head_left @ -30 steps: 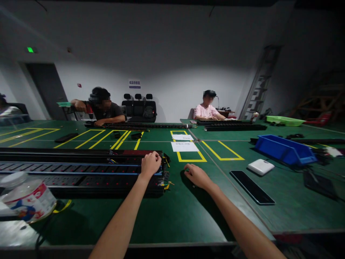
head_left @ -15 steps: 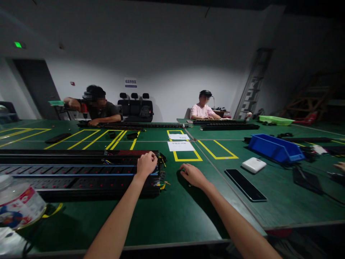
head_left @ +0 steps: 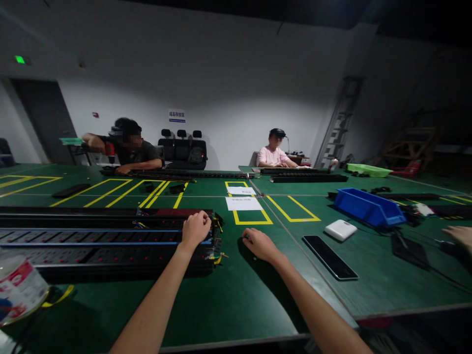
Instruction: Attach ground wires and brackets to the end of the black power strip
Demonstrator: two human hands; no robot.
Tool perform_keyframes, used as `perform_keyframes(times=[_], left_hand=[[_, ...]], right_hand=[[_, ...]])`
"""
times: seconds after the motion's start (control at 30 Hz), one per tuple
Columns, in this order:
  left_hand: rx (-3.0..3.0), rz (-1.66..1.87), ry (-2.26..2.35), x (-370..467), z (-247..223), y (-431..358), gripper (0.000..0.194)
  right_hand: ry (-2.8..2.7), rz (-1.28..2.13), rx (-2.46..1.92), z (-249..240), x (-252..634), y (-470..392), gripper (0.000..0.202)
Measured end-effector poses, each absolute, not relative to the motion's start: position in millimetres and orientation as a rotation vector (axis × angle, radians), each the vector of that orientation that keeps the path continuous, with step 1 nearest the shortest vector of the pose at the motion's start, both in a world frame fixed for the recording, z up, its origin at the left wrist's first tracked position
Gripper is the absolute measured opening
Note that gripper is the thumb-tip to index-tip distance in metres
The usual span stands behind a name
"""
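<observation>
My left hand (head_left: pixel 196 229) rests on the right end of the long black strips (head_left: pixel 92 237), its fingers curled; whether something is under the fingertips is hidden. Loose wires in yellow and green (head_left: pixel 220 257) stick out of the strip ends beside it. On the green table (head_left: pixel 228 305), to the right of the strips, lies my right hand (head_left: pixel 260 244), with its fingers bent down and their tips mostly hidden. White paper sheets (head_left: pixel 243 203) lie beyond it, and a black phone (head_left: pixel 329 257) is to its right.
A blue bin (head_left: pixel 368 207) and a white box (head_left: pixel 340 229) stand at the right, near another person's hand (head_left: pixel 459 236). A jar (head_left: pixel 20 290) is at the near left. Across the table sit two people, one with a red drill (head_left: pixel 110 150).
The view has shifted slightly, so most things appear a little further left and lower. Another person's hand at the right edge shows more. My hands keep nearly the same pose.
</observation>
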State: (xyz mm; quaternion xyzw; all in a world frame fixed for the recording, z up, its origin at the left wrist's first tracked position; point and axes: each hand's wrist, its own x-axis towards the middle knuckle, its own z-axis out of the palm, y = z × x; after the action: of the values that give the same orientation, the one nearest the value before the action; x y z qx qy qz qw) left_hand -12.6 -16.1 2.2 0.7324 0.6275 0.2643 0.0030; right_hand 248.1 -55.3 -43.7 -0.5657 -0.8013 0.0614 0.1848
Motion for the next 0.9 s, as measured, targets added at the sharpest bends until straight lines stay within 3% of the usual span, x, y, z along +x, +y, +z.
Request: perform_keyframes(times=[0.3, 0.47, 0.67, 0.9], left_hand=[[2.313, 0.824, 1.986, -12.1, 0.2, -15.1, 0.022], [2.313, 0.841, 1.99, -12.3, -1.8, -14.5, 0.021], [2.282, 0.837, 2.008, -10.6, 0.5, -16.3, 0.018], [2.269, 0.806, 2.004, -9.4, 3.0, -17.4, 0.017]], right_hand=[[-2.121, 0.004, -1.419, -29.5, 236.2, -61.5, 0.007], [-2.217, 0.116, -1.114, -22.3, 203.7, -82.3, 0.003], [-2.358, 0.267, -0.964, -21.9, 185.2, -101.4, 0.02], [-2.313, 0.416, -0.988, -25.5, 193.2, -95.2, 0.025]])
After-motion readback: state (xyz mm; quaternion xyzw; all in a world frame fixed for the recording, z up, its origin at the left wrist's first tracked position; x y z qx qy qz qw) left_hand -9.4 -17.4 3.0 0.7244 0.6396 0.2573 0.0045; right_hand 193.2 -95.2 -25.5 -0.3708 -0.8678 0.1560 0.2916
